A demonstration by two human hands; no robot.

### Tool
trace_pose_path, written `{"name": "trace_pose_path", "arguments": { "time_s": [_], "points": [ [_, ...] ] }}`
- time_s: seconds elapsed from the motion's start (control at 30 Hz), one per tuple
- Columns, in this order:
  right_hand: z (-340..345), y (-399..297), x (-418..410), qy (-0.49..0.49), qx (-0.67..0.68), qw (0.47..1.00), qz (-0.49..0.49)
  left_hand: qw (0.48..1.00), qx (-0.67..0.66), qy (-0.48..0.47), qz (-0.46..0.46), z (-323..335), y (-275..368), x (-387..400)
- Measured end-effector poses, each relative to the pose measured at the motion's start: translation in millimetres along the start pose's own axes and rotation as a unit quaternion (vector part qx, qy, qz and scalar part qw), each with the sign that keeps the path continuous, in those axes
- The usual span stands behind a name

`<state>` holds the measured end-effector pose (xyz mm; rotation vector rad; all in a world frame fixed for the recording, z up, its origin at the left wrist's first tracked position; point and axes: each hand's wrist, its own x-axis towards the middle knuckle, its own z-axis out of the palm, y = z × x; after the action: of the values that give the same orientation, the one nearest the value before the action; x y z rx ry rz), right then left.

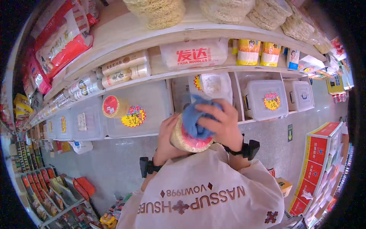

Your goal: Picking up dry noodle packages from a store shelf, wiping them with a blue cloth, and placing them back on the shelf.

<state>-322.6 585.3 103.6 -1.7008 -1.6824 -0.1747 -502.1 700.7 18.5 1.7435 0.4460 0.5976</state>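
My left hand is closed around the side of a packet of dried noodles with a red label on its end, close to my chest. In my right hand is a bunched blue cloth, pressed on the labelled end of that packet and hiding much of the label. A similar round noodle packet with a red end label stands on the lid of a translucent plastic bin to the left. Straight beyond my hands a white bag lies in an open compartment.
Wooden shelves cross the view, holding wrapped noodle rolls, yellow noodle packs and bagged noodles. Lidded bins fill the lower compartments at the right. Red and yellow boxes stand on the floor at the right; a goods rack is lower left.
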Motion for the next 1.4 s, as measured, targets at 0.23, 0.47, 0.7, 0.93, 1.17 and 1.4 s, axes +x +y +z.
{"name": "trace_pose_path", "arguments": {
  "time_s": [0.23,0.47,0.7,0.93,1.17,1.4],
  "points": [
    [-9,26,-5,0.032,-0.194,0.973,0.120,0.992,0.103,-0.030,0.060,-8,-1,3],
    [-21,16,-19,0.061,0.020,0.997,0.036,0.986,0.144,-0.051,0.072,-9,18,14],
    [-2,-9,-8,-0.040,0.127,0.984,-0.117,0.999,0.037,-0.020,0.016,-1,-2,2],
    [4,7,9,0.026,-0.031,0.999,0.015,0.988,0.132,-0.036,0.074,-4,13,10],
    [-9,37,-11,0.000,-0.195,0.964,0.183,0.992,0.101,-0.031,0.074,-3,1,4],
    [-25,31,-27,0.058,-0.070,0.983,0.162,0.998,0.058,-0.022,0.024,0,-8,1]
  ]
}}
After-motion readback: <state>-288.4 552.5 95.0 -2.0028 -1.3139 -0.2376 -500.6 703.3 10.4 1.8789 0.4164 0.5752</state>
